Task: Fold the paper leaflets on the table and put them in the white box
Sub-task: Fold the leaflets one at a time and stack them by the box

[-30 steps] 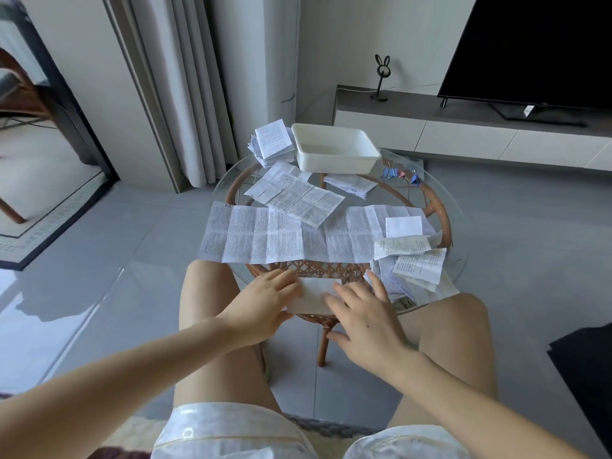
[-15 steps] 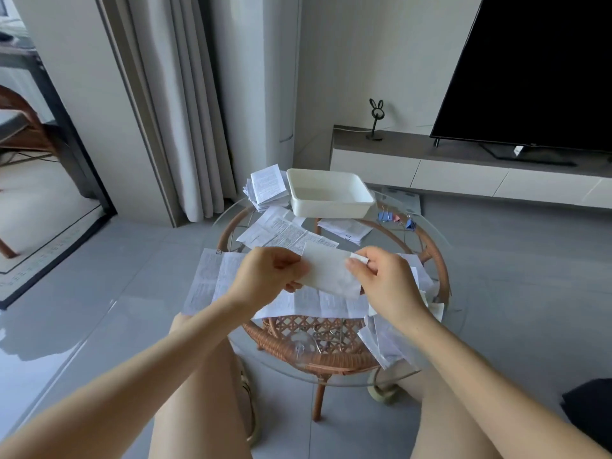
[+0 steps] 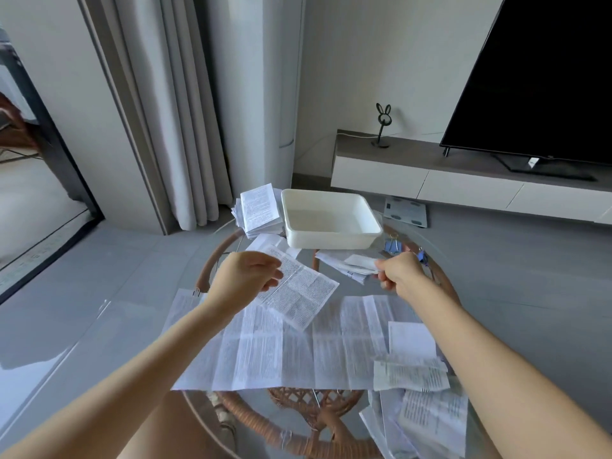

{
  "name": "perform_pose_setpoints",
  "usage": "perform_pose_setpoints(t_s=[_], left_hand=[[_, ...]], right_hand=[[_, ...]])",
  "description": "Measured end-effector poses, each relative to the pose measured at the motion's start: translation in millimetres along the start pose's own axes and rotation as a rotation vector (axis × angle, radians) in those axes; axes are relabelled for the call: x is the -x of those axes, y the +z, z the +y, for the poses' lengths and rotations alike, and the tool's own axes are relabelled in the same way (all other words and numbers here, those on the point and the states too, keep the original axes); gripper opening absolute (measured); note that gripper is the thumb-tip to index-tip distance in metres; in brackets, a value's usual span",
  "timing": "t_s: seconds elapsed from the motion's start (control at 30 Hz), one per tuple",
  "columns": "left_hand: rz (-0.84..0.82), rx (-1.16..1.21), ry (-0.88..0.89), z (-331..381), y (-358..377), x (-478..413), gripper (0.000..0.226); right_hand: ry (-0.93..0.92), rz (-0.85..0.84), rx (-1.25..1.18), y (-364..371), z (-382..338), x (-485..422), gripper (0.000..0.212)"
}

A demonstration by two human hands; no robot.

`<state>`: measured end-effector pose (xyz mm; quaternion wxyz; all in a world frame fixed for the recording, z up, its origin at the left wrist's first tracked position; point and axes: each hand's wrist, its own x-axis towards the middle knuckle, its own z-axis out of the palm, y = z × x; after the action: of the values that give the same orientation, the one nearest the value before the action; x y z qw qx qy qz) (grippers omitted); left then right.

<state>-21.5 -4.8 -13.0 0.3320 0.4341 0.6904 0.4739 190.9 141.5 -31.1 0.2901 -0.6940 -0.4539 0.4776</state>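
Right hand fingers pinching the folded leaflet at frame centre, just below the white box and outside it. Left hand hovers, fingers loosely curled, over a printed sheet on the glass surface.

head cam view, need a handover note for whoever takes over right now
Left hand: loosely curled, holds nothing.
Right hand: pinches a folded leaflet, just short of the white box.
Done: one leaflet folded; the box looks empty.
On the glass table: a long leaflet lies unfolded, a stack sits left of the box, loose sheets lie near right.
Left: drop this one in, fold and box the rest.
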Motion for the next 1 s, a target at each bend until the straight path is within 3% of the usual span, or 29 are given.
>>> perform_pose_setpoints(t_s=[0.07, 0.2, 0.33, 0.37, 0.5, 0.6, 0.7, 0.8, 0.83, 0.9, 1.0], left_hand=[[0.008, -0.129, 0.063, -16.1, -7.6, -0.8, 0.017], [-0.105, -0.54, 0.239, -44.0, -10.0, 5.1, 0.026], [-0.143, -0.873, 0.462, -59.2, -2.5, 11.0, 0.038], [-0.128, -0.939, 0.505, -61.2, -0.4, 11.0, 0.041], [-0.052, -1.06, 0.625, -68.4, 9.0, 2.4, 0.044], [-0.081, -0.987, 0.641, -68.9, 11.2, -4.6, 0.021], [-0.123, -0.913, 0.597, -69.1, 8.1, -6.9, 0.016], [-0.137, -0.89, 0.508, -67.1, 6.9, -4.5, 0.029], [-0.127, -0.864, 0.495, -65.8, 5.4, -2.0, 0.031], [-0.075, -0.823, 0.518, -63.0, 1.1, 2.4, 0.035], [0.039, -0.77, 0.687, -50.6, -11.8, 13.0, 0.028]], right_hand=[[0.025, 0.008, 0.028, 5.9, 1.1, -13.5, 0.023], [-0.112, 0.063, 0.252, 11.9, 0.3, -23.9, 0.022], [-0.523, 0.334, 1.09, -0.3, 5.1, 8.4, 0.026], [-0.652, 0.363, 1.196, -1.1, 6.3, 21.9, 0.024], [-1.041, 0.032, 1.211, 17.7, 20.9, 64.2, 0.034], [-1.118, -0.072, 1.324, 41.4, 32.9, 74.7, 0.053], [-1.088, -0.062, 1.386, 59.1, 40.0, 69.9, 0.051], [-1.182, -0.046, 1.371, 67.2, 39.0, 66.9, 0.029], [-1.261, 0.01, 1.327, 67.4, 38.1, 67.5, 0.022], [-1.387, 0.092, 1.158, 63.0, 34.0, 71.8, 0.027], [-1.589, 0.154, 0.885, 51.4, 29.2, 99.4, 0.02]])
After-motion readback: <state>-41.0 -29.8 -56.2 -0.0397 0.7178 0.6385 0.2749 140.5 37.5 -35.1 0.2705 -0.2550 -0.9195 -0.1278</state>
